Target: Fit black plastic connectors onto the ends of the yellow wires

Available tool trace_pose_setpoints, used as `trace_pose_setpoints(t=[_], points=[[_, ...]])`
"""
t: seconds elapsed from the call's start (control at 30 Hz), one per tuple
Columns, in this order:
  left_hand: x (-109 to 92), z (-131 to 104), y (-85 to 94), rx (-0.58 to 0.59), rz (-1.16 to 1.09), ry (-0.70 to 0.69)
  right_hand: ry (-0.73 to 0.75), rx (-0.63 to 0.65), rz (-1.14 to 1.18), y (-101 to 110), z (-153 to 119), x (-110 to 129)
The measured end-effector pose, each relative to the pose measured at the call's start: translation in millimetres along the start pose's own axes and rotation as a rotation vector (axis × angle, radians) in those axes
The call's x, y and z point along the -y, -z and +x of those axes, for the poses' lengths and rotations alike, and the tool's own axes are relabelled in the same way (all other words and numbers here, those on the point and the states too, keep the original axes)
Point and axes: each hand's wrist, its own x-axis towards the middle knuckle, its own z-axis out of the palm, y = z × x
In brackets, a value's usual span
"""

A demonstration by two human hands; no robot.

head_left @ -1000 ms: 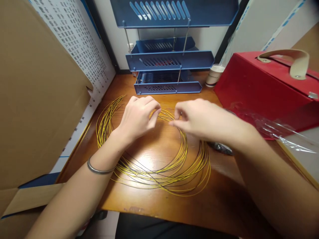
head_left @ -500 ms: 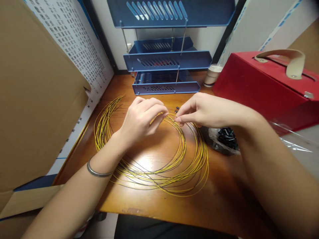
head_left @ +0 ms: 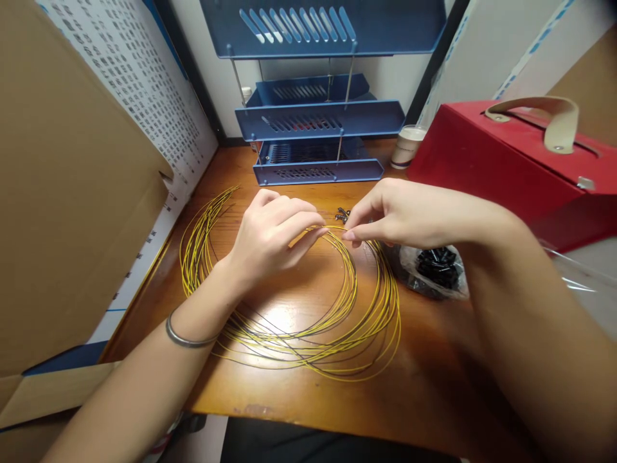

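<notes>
Bare wooden surface [head_left: 270, 402] shows in front of the wires [head_left: 308, 354], which I see lying in loose, overlapping loops beneath both hands. Blue trays [head_left: 376, 118], a cup [head_left: 408, 148] and a red box [head_left: 482, 173] stand behind and to the right; a carton [head_left: 72, 212] walls off the left. I judge the loops are spread flat in the middle so that their tops come within reach of both hands at once.

From my view, the left hand [head_left: 277, 235] has its thumb and forefinger closed on the wires at the top of the inner loop, probably to steady them. One yellow strand [head_left: 335, 227] crosses the small gap to the right hand [head_left: 400, 215], whose fingertips pinch it; I cannot tell whether anything else is in that grip. Black bits [head_left: 342, 215] lie just beside those fingertips, and an open bag [head_left: 431, 292] of black pieces sits by the right wrist, likely for easy picking.

Against the frame a second ago, the right hand is sharp rather than blurred, its fingertips are together, and the bits and bag are far less covered. The loops lie much as they did.
</notes>
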Motion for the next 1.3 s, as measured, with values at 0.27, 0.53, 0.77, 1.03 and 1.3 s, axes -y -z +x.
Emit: trace_pose_setpoints(t=[0.27, 0.53, 0.77, 1.03, 1.3], points=[[-1, -1, 0.9, -0.025, -0.019, 0.006, 0.042, -0.043, 0.041, 3, -3, 0], [-4, 0, -5.7, 0.021, -0.366, 0.125, 0.151, -0.039, 0.124, 4, -6, 9], [-21, 0, -9.9, 0.054, -0.753, 0.272, 0.176, -0.003, 0.162, -5, -3, 16], [-15, 8, -13.3, -0.342, -0.939, 0.77, 0.147, 0.081, 0.155, -3, -3, 14], [-14, 10, -12.2, -0.28, -0.954, 0.786, 0.196, 0.118, 0.218, -9, 2, 14]])
